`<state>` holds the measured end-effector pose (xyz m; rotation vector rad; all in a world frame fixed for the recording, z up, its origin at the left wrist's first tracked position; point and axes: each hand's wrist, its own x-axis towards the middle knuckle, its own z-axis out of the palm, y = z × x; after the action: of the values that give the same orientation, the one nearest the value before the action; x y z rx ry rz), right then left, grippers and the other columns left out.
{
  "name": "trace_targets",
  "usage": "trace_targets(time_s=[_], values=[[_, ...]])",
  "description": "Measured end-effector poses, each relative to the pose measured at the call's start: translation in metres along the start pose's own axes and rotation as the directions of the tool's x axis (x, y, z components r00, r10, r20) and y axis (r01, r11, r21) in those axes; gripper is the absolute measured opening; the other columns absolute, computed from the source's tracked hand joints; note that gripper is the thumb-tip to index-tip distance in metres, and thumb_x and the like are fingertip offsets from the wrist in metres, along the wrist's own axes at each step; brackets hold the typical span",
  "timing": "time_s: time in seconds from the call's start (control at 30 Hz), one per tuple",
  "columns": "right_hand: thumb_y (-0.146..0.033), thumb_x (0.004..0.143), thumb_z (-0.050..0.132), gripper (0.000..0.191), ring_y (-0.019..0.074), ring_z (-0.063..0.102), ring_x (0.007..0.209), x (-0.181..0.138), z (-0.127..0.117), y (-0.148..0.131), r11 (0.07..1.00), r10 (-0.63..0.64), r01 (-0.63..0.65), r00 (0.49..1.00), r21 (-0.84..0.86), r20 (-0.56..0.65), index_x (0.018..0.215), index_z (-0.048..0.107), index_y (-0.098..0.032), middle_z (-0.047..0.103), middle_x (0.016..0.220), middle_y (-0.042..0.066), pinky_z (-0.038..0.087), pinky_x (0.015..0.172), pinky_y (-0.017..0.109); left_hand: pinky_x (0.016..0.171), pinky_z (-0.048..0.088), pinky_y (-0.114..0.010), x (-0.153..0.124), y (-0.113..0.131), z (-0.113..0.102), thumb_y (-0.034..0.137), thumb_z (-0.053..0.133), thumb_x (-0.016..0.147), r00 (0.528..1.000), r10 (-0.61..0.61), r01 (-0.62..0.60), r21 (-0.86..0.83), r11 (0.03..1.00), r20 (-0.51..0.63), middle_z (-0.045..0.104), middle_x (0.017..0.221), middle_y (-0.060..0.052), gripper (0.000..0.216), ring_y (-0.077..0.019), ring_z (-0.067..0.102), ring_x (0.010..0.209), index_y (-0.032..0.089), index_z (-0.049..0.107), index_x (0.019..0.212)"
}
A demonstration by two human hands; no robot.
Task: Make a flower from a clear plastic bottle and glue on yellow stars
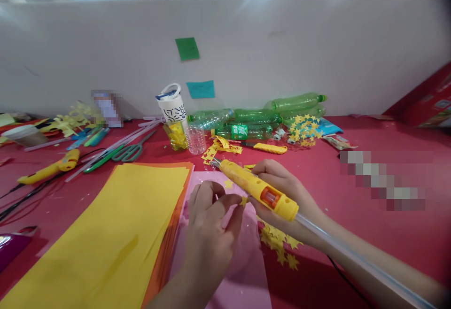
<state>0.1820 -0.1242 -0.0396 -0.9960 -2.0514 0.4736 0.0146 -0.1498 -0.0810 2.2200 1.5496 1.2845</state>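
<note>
My left hand [213,222] pinches a small yellow paper star [244,201] between thumb and fingertips, above a pink sheet [239,276]. Held in my right hand [278,184] is a yellow hot glue gun [259,189], its metal nozzle pointing away to the upper left and a long clear glue stick [359,257] running out of its back. A fingertip of the right hand is close to the star; I cannot tell whether it touches. Another star [229,184] lies on the pink sheet. A cluster of yellow stars [278,241] sits under my right forearm.
Yellow paper [116,224] is stacked left of the pink sheet. Behind are green plastic bottles [253,115], a clear cup [196,140], a white paper cup [173,107] and a yellow cutter [269,148]. Scissors [132,151] and a second glue gun [52,167] lie left.
</note>
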Motion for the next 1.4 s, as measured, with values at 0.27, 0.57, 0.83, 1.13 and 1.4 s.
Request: trace_targets(time_s=[0.27,0.57,0.83,1.13,1.4], values=[[-0.018,0.074,0.062,0.013,0.0167,0.052,0.075,-0.002,0.002,0.007,0.999,-0.019,0.02,1.0,-0.026,0.012,0.069,0.05,-0.02,0.052,0.084,0.003,0.042,0.065,0.029,0.072,0.041,-0.035,0.0,0.0,0.001,0.019,0.058,0.081,0.999,0.045,-0.045,-0.002,0.999,-0.001,0.047,0.088,-0.003,0.009,-0.0194,0.048,0.084,0.025,0.064,0.084],[-0.013,0.076,0.06,0.011,0.0176,0.057,0.076,-0.005,-0.001,-0.001,0.997,-0.04,0.028,0.982,-0.066,-0.184,0.081,0.056,-0.023,0.059,0.081,0.001,0.048,0.074,0.034,0.069,0.043,-0.033,0.003,-0.001,0.002,0.018,0.061,0.079,0.999,-0.051,0.052,-0.126,0.991,0.014,0.047,0.083,-0.001,0.009,-0.0179,0.05,0.079,0.026,0.064,0.079],[-0.007,0.069,0.059,0.023,0.0224,0.063,0.087,-0.005,-0.001,0.0,0.977,-0.211,0.206,0.97,-0.05,-0.123,0.083,0.061,-0.025,0.065,0.076,0.001,0.035,0.102,0.052,0.068,0.05,-0.037,0.001,-0.007,0.017,0.019,0.067,0.072,0.99,-0.134,0.116,-0.254,0.96,-0.054,0.054,0.082,0.0,0.013,-0.0178,0.056,0.076,0.029,0.062,0.078],[-0.007,0.071,0.055,0.023,0.0223,0.064,0.082,-0.005,-0.002,-0.001,0.98,-0.192,0.181,0.972,-0.086,-0.137,0.077,0.061,-0.027,0.067,0.073,0.001,0.035,0.101,0.053,0.068,0.051,-0.037,0.005,-0.003,0.015,0.012,0.068,0.07,0.986,-0.168,0.156,-0.269,0.95,-0.022,0.054,0.076,0.001,0.017,-0.0169,0.056,0.073,0.027,0.059,0.071],[-0.004,0.067,0.058,0.027,0.0215,0.063,0.084,-0.006,-0.001,0.006,0.969,-0.247,0.243,0.961,-0.049,-0.121,0.083,0.062,-0.026,0.068,0.077,0.001,0.035,0.102,0.052,0.068,0.048,-0.038,0.006,-0.003,0.014,0.014,0.07,0.07,0.987,-0.163,0.16,-0.204,0.966,0.004,0.052,0.074,0.002,0.017,-0.0165,0.056,0.072,0.027,0.059,0.069]])
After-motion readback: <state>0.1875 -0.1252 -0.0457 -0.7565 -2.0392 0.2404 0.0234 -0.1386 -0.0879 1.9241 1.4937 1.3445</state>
